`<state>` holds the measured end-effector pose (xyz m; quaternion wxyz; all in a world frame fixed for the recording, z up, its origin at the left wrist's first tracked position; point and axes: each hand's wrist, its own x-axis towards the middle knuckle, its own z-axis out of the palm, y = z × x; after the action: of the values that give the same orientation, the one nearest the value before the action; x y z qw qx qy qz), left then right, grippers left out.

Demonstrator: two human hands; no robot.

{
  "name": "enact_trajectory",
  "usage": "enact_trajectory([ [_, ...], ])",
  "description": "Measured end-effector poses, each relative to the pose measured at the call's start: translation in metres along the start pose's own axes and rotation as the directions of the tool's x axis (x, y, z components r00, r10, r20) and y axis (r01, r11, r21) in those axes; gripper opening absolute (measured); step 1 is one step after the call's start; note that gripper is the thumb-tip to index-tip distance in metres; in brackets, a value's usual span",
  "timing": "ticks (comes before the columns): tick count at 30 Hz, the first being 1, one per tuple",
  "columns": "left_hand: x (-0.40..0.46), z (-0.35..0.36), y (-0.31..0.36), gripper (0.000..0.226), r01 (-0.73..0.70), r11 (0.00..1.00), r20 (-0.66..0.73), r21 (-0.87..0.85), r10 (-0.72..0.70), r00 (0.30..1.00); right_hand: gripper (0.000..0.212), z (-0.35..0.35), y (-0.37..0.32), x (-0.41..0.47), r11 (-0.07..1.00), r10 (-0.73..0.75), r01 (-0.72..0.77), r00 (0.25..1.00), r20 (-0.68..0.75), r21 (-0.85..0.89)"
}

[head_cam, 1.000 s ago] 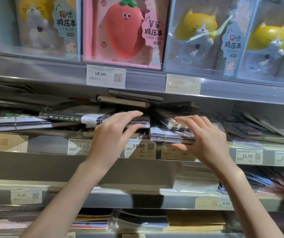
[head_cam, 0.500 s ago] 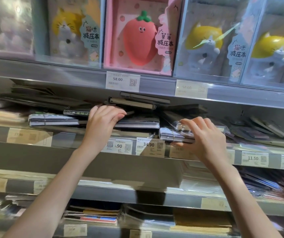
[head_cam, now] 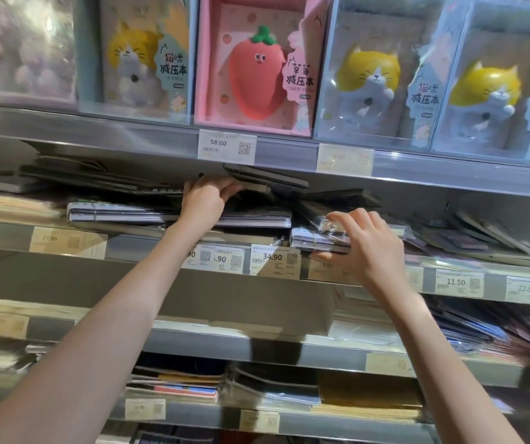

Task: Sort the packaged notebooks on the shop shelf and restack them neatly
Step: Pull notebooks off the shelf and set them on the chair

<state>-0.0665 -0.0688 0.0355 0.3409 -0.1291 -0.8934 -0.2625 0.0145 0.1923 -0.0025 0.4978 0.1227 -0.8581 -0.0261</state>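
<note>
My left hand (head_cam: 207, 200) is up in the notebook shelf (head_cam: 148, 243), above and left of the 34.90 price tag (head_cam: 275, 259). Fingers curled round the edge of a dark packaged notebook (head_cam: 257, 187) at the top of the messy pile, just under the upper shelf rail with the 58.00 tag (head_cam: 227, 147). That notebook sits tilted, with another dark one (head_cam: 267, 176) on top of it.

My right hand (head_cam: 366, 248) is just right of the 34.90 tag. It grips a small wrapped notebook stack (head_cam: 318, 240) at the shelf front: fingers over the top, thumb underneath.

Left of the 34.90 tag, below my left hand, lies a flat wrapped grey notebook pack (head_cam: 116, 214), running along the shelf front. Right of my right hand, more wrapped notebooks (head_cam: 488, 238) lie fanned and askew.

Above the 58.00 tag stands a pink strawberry box (head_cam: 254, 68), cat boxes (head_cam: 376, 78) either side of it. Lower shelves hold more stacked notebooks (head_cam: 270, 389); blurred, can't tell details.
</note>
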Motion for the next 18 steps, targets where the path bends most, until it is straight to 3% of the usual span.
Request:
enact_trajectory([
  [6, -0.02, 0.005, 0.013, 0.025, -0.006, 0.999, -0.035, -0.052, 0.005, 0.999, 0.069, 0.001, 0.0, 0.0, 1.0, 0.006, -0.007, 1.0, 0.019, 0.02],
  [11, -0.012, 0.013, 0.058, 0.032, -0.179, 0.984, -0.004, -0.001, 0.179, 0.984, 0.07, 0.002, 0.0, 0.0, 1.0, 0.005, -0.005, 1.0, -0.012, 0.004],
  [16, 0.025, 0.026, 0.067, 0.047, -0.152, 0.948, 0.133, 0.28, 0.118, 0.984, 0.069, 0.002, 0.0, 0.0, 0.999, 0.001, -0.003, 0.999, -0.043, -0.041],
  [18, 0.034, 0.033, 0.064, 0.045, -0.138, 0.945, 0.119, 0.295, 0.107, 0.987, 0.069, 0.002, 0.0, 0.0, 0.999, 0.004, -0.006, 0.999, -0.043, -0.048],
])
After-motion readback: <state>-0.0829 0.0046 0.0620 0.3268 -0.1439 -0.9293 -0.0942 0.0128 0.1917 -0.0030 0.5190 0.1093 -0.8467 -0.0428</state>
